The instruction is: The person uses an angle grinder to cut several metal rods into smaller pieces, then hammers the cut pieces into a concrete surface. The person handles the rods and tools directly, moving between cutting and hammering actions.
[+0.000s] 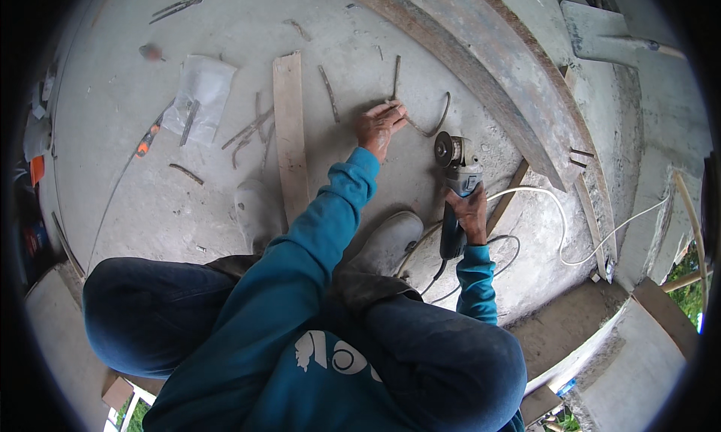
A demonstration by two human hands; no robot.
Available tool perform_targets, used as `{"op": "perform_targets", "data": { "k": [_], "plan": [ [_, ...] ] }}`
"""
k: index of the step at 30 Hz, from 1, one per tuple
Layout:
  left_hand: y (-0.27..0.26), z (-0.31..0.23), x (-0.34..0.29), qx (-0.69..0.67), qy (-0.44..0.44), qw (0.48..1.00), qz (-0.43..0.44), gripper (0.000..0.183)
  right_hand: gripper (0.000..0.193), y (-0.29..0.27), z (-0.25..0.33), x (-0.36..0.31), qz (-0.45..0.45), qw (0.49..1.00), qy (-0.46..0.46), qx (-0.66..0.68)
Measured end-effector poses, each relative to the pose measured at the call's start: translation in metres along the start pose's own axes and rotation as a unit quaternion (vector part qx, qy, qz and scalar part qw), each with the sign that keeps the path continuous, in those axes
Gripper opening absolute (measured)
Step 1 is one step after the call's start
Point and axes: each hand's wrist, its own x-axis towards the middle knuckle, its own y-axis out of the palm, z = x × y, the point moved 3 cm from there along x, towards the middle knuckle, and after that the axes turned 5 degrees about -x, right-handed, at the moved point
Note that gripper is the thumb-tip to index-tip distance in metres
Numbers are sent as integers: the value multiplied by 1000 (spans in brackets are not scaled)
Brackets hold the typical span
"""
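Note:
My right hand (470,213) is wrapped round the body of an angle grinder (463,178), blue-grey with a dark rear end. Its disc (448,150) points away from me, a little off the floor as far as I can see. To the left, the fingers of my left hand (381,127) are closed on a bent metal rod (437,129). One stretch of the rod sticks up past the fingertips, and another curves off to the right, close to the disc. My fingers cover the part between.
A wooden plank (290,124) lies left of my left arm, among several short rod pieces (329,94). Further left are a clear plastic bag (201,94) and an orange-handled tool (148,141). A long steel beam (481,64) crosses the right side. A white cable (563,229) and a shovel (601,34) lie beyond.

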Motion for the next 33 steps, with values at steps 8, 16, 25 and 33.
{"op": "perform_targets", "data": {
  "k": [8, 16, 25, 33],
  "plan": [
    [3, 15, 4, 53, 6, 998, -33, 32, 65, -11, 8, 35, 3, 995, -17, -100],
    [21, 16, -6, 85, 76, 993, -10, 30, 67, -10, 4, 43, 12, 991, -10, -134],
    [27, 16, -9, 127, 88, 988, -19, 27, 63, -5, 4, 46, 48, 996, -15, -77],
    [28, 15, -8, 122, 90, 988, -33, 25, 49, 0, 7, 44, 49, 997, -25, -48]
  ]
}}
